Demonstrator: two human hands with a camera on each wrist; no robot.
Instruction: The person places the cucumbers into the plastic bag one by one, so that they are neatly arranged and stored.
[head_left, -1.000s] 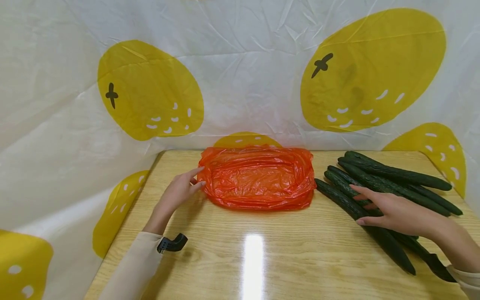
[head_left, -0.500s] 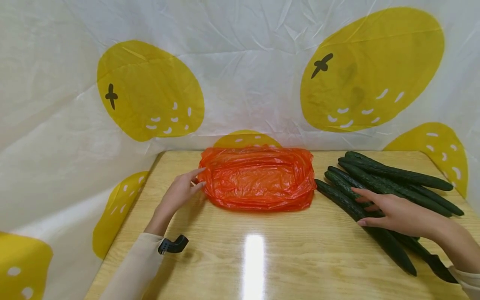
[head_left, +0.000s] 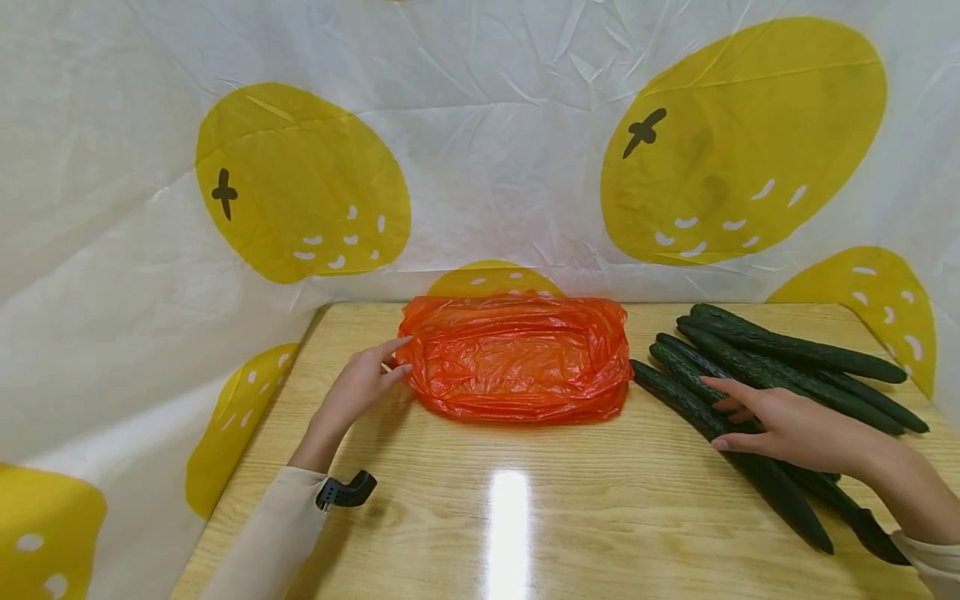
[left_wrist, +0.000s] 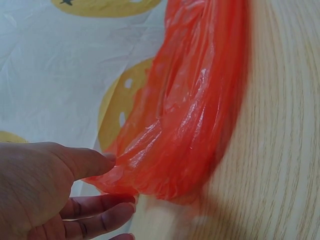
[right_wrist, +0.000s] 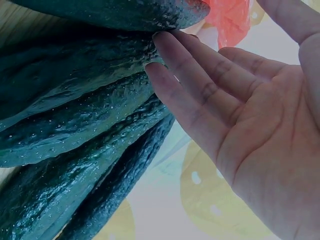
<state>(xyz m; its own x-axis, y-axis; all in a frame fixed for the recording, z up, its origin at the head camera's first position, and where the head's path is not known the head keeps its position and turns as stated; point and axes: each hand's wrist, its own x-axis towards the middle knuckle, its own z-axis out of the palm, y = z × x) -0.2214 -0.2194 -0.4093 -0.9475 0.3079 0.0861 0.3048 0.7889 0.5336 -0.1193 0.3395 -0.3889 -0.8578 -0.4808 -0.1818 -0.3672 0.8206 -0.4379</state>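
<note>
Head view: left hand (head_left: pixel 358 387) touches the crumpled orange plastic bag (head_left: pixel 517 357) with relaxed fingers; right hand (head_left: pixel 780 421), flat and empty, rests on long dark-green cucumbers (head_left: pixel 780 367), apparently about to grasp one.

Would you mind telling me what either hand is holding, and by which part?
Nothing is gripped: the left hand touches the orange bag at its left edge; the right hand rests open on the cucumbers.

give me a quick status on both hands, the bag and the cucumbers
Left hand open, thumb and fingers at orange bag's left edge. Right hand open, fingertips touching cucumbers; none lifted. Bare table between bag and pile, nothing in the way.
</note>
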